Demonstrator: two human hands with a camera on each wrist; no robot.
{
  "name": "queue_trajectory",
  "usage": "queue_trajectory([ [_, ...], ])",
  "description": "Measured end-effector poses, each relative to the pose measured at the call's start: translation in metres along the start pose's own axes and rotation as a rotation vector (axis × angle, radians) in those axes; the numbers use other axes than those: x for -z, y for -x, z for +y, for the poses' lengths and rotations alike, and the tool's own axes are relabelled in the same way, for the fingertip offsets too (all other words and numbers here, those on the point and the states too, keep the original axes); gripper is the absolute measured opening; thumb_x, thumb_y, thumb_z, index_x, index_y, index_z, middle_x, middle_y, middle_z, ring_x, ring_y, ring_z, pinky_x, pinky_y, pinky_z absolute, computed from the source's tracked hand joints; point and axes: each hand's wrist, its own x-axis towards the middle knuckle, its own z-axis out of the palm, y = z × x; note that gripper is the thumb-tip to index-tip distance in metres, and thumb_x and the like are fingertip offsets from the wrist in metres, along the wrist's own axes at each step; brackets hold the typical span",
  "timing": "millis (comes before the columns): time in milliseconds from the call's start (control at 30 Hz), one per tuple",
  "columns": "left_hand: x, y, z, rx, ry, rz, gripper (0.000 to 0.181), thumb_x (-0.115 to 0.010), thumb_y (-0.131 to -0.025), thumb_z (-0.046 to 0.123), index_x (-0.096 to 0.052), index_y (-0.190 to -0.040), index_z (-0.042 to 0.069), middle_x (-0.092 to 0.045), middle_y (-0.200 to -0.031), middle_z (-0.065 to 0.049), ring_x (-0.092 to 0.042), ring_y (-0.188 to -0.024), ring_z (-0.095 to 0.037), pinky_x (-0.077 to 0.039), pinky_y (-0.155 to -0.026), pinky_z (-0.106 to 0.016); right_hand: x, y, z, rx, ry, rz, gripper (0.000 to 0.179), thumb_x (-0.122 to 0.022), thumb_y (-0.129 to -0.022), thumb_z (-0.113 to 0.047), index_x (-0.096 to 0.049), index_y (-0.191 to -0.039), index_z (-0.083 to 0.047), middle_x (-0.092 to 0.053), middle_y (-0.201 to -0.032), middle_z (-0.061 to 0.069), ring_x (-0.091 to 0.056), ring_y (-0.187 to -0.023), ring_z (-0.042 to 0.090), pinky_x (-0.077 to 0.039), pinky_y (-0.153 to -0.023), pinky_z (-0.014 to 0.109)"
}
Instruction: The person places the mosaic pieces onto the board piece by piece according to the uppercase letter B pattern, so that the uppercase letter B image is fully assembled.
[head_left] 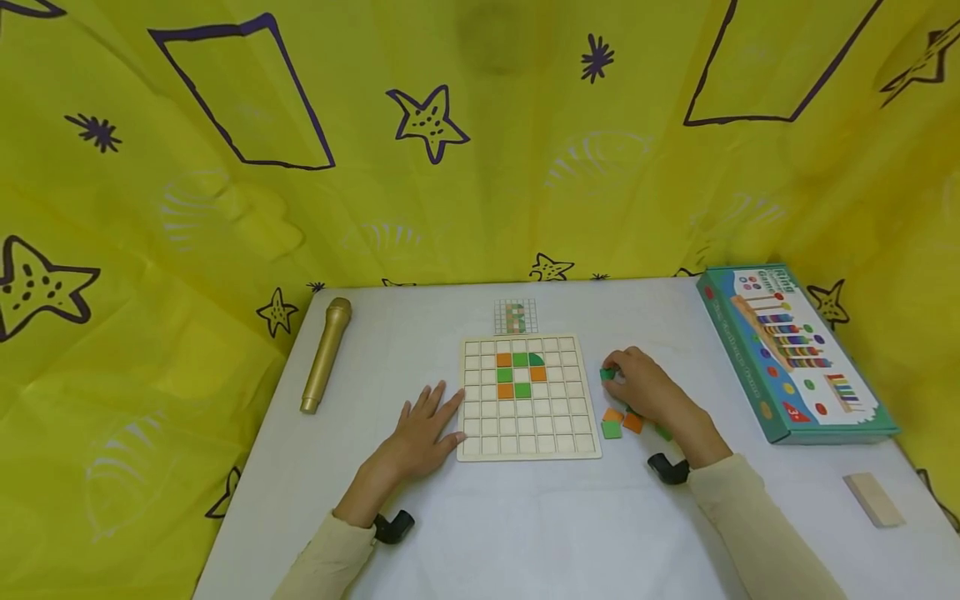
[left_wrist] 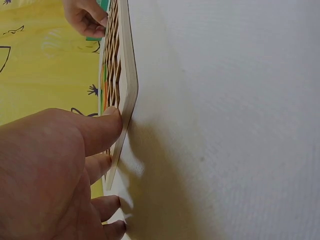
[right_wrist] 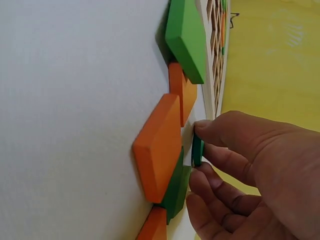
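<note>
A pale wooden grid board (head_left: 528,447) lies on the white table, with orange, light green and dark green tiles forming a ring in its upper cells. My left hand (head_left: 418,435) rests at the board's left edge, fingers spread and thumb (left_wrist: 107,125) touching the rim. Right of the board, my right hand (head_left: 648,390) pinches a dark green tile (right_wrist: 198,149) between thumb and fingers, low over the table. Loose tiles lie beneath and beside this hand, among them a light green square (head_left: 611,429) and an orange square (right_wrist: 159,147). The hand partly hides this pile in the head view.
Behind the board lies a small printed grid card (head_left: 515,317) with a coloured pattern. A gold microphone (head_left: 327,354) is at the left. On the right are a green game box (head_left: 798,354) and a small wooden block (head_left: 874,500). A yellow patterned curtain (head_left: 495,192) hangs behind.
</note>
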Motion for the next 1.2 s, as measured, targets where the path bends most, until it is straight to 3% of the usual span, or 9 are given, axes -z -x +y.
queue_trajectory([
  [300,0.000,0.000,0.000,0.005,-0.005,-0.002,0.067,-0.055,-0.109,0.043,-0.031,-0.168,0.021,-0.014,-0.177,-0.017,-0.008,-0.163,-0.041,-0.009,-0.128,-0.067,-0.004,0.005,-0.016,0.013,-0.045,0.017,0.029,-0.070,-0.099,-0.012,-0.068,-0.123,0.004,-0.062,-0.123,0.022,-0.062,-0.112,0.037,-0.052,-0.102,0.057],
  [533,0.001,0.000,0.001,0.005,-0.001,-0.002,0.067,-0.055,-0.109,0.043,-0.031,-0.168,0.021,-0.014,-0.177,-0.017,-0.007,-0.163,-0.041,-0.009,-0.128,-0.068,-0.017,-0.002,-0.040,0.065,-0.072,0.003,0.028,-0.073,-0.098,-0.014,-0.068,-0.120,0.002,-0.062,-0.122,0.019,-0.062,-0.112,0.034,-0.051,-0.103,0.055],
  [867,0.001,0.000,0.001,0.000,0.002,0.003,0.067,-0.055,-0.109,0.043,-0.031,-0.168,0.021,-0.014,-0.176,-0.017,-0.007,-0.163,-0.041,-0.009,-0.128,-0.067,-0.043,-0.013,-0.076,0.134,0.002,0.007,0.028,-0.076,-0.096,-0.018,-0.069,-0.120,-0.004,-0.064,-0.114,0.008,-0.062,-0.102,0.024,-0.055,-0.095,0.045],
  [1033,0.002,0.001,0.002,0.000,0.006,-0.001,0.069,-0.056,-0.109,0.043,-0.030,-0.168,0.021,-0.013,-0.177,-0.017,-0.007,-0.164,-0.041,-0.008,-0.128,-0.067,-0.050,-0.017,-0.081,0.180,0.059,0.046,0.022,-0.078,-0.095,-0.016,-0.071,-0.113,-0.006,-0.064,-0.109,0.007,-0.061,-0.097,0.023,-0.056,-0.090,0.044],
  [1200,0.002,0.002,0.002,0.007,-0.002,-0.009,0.070,-0.056,-0.109,0.045,-0.029,-0.169,0.022,-0.012,-0.177,-0.015,-0.006,-0.164,-0.039,-0.008,-0.128,-0.066,-0.050,-0.019,-0.083,0.214,0.051,0.022,0.015,-0.077,-0.097,-0.012,-0.072,-0.110,-0.006,-0.063,-0.107,0.006,-0.061,-0.096,0.022,-0.056,-0.089,0.041],
])
